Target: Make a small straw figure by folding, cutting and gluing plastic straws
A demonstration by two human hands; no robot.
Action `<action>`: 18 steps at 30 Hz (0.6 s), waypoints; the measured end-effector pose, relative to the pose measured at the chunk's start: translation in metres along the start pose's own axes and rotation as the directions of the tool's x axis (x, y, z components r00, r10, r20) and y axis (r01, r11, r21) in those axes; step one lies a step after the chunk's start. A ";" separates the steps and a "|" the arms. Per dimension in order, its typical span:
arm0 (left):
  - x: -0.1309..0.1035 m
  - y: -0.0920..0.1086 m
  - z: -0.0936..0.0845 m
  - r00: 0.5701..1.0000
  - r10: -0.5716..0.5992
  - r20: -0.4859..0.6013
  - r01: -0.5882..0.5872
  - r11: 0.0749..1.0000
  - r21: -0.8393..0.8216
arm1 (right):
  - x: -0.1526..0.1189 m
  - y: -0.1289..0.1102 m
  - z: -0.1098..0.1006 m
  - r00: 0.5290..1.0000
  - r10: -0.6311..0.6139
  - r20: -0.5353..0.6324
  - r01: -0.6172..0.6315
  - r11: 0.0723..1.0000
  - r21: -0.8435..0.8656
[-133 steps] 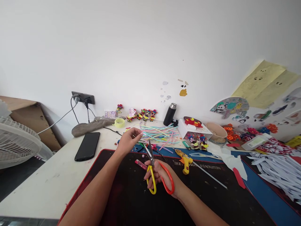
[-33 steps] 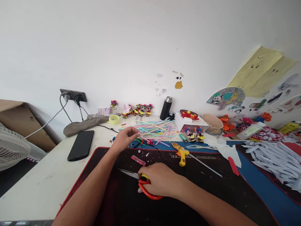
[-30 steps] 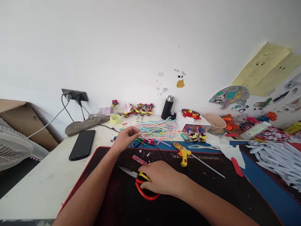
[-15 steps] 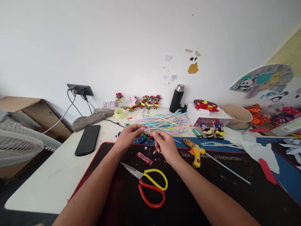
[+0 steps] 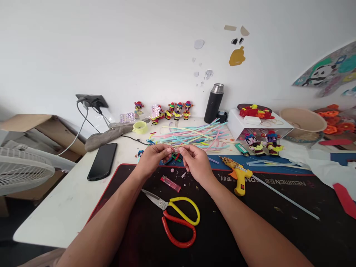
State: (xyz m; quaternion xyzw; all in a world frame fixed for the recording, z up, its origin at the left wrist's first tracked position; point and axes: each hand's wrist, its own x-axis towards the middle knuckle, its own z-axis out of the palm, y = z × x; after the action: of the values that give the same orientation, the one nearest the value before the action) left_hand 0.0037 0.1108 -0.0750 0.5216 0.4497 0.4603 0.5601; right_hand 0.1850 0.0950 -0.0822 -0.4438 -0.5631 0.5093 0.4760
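My left hand and my right hand meet above the far edge of the black mat. Thumb and forefinger are pinched together on each hand, the tips almost touching. Whatever lies between them is too small to make out. Just beyond the fingertips spreads a pile of pastel strips. Below the hands a pink lighter rests on the mat. Nearer to me lie scissors with one yellow and one red handle. To the right of my right hand is a yellow glue gun with a long glue stick.
A phone, a tape roll and a grey wooden piece lie left. Small figurines stand along the wall. A black flask, a white box and a bowl are at the back. A fan stands far left.
My hands have drawn slightly closer together at the fingertips, still pinched. The camera view has shifted, so the wall and flask appear higher. The lighter, scissors and glue gun lie as before.
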 end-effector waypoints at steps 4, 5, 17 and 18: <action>0.001 -0.005 0.000 1.000 0.006 -0.012 -0.006 1.000 -0.011 | -0.001 -0.001 -0.004 0.999 -0.039 -0.002 0.039 0.998 -0.040; 0.001 -0.006 0.000 1.000 0.001 -0.016 -0.001 1.000 -0.021 | 0.000 -0.001 -0.004 0.999 -0.044 -0.003 0.043 0.998 -0.046; 0.001 -0.008 0.002 0.999 -0.043 -0.012 0.040 0.987 -0.154 | 0.002 0.004 -0.006 1.000 -0.020 0.009 0.021 0.998 -0.054; 0.001 -0.008 0.002 0.999 -0.038 -0.017 0.035 0.988 -0.152 | 0.001 0.003 -0.005 1.000 -0.021 0.012 0.021 0.998 -0.058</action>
State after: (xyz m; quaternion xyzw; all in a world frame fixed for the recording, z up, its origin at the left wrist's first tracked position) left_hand 0.0060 0.1114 -0.0826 0.4646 0.4283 0.4880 0.6021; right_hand 0.1901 0.0976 -0.0853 -0.4486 -0.5849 0.4902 0.4652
